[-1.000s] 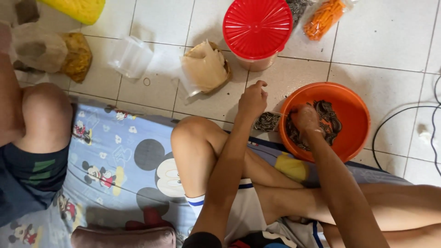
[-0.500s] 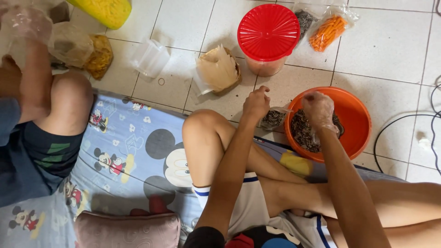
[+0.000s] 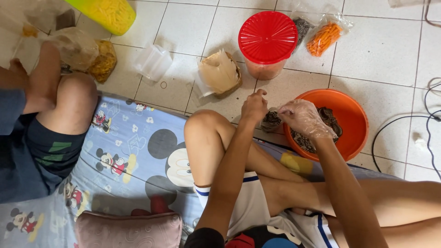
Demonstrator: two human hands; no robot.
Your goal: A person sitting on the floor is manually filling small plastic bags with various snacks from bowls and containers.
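My left hand point(image 3: 254, 106) pinches the rim of a small clear plastic bag point(image 3: 271, 120) that holds dark striped snacks, on the floor by my knee. My right hand point(image 3: 303, 118), in a thin clear glove, is cupped at the bag's mouth with its fingers curled around a few of the dark snacks. Just behind it stands an orange bowl point(image 3: 351, 115) with more of the same dark snacks inside.
A tub with a red lid point(image 3: 268, 36), a bag of orange sticks point(image 3: 324, 36), a stack of empty bags point(image 3: 219, 72), a clear cup point(image 3: 154, 62) and a yellow bag point(image 3: 108, 14) lie on the tiled floor. Another person's knee point(image 3: 73, 105) rests on the cartoon-print mat point(image 3: 133, 151). Black cable point(image 3: 404, 119) at right.
My right hand has come up out of the orange bowl and moved left to the mouth of the small bag. My left hand stayed on the bag.
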